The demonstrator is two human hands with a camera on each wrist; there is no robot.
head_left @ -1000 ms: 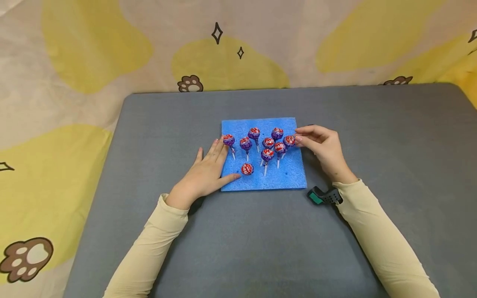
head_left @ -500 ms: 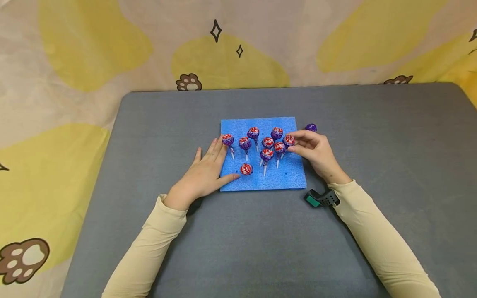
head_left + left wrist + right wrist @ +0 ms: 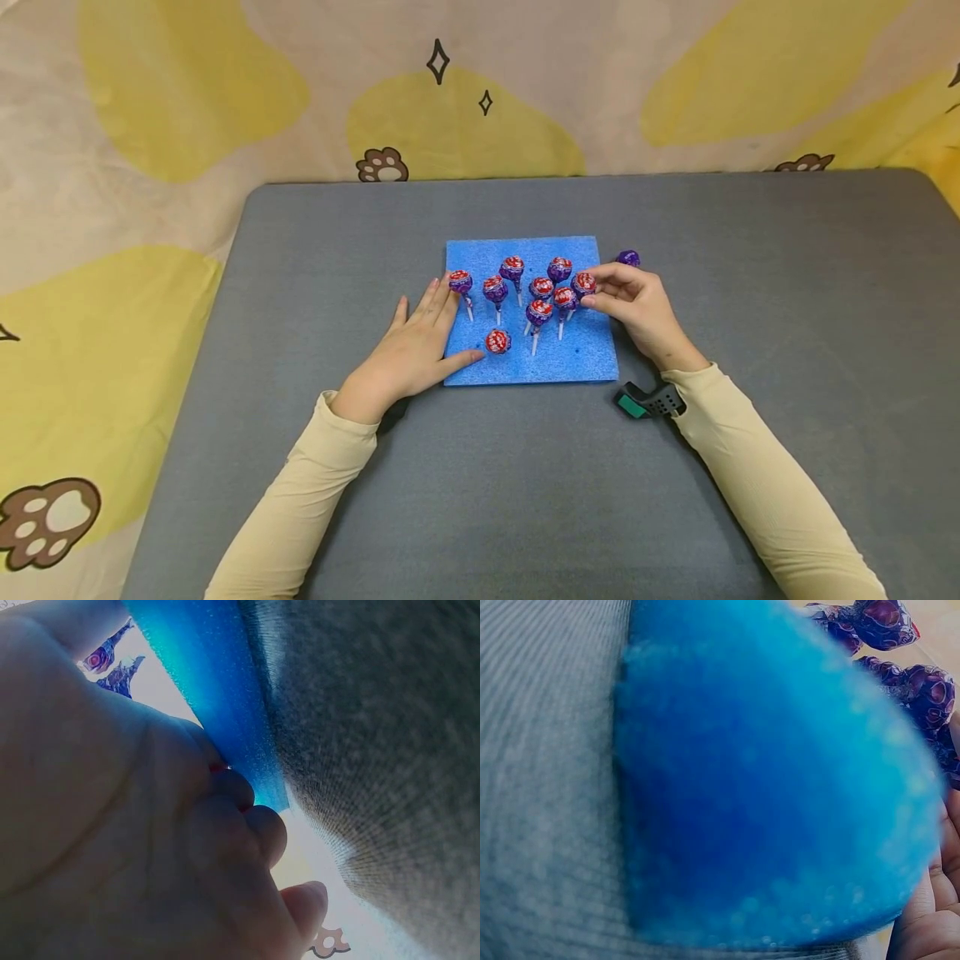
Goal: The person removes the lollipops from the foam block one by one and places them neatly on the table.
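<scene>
Several lollipops in red and purple wrappers stand with their sticks in a blue foam board (image 3: 585,354). My left hand (image 3: 412,346) rests at the board's left edge, fingers straight beside a lollipop (image 3: 461,282) and thumb reaching towards the front one (image 3: 498,341). In the left wrist view its fingertips lie along the side of the board (image 3: 214,682). My right hand (image 3: 637,308) pinches the wrapped head of the rightmost lollipop (image 3: 583,284) between thumb and fingers. The board (image 3: 742,795) hides most of that hand in the right wrist view.
A purple-wrapped lollipop (image 3: 628,258) lies on the grey table (image 3: 495,492) behind my right hand. A black strap with a green patch (image 3: 633,405) sits at the right wrist. Patterned yellow and cream cloth (image 3: 465,142) hangs behind the table.
My right hand has moved left onto the rightmost lollipop, uncovering the purple-wrapped one behind it. My left hand has stayed in place on the board's edge.
</scene>
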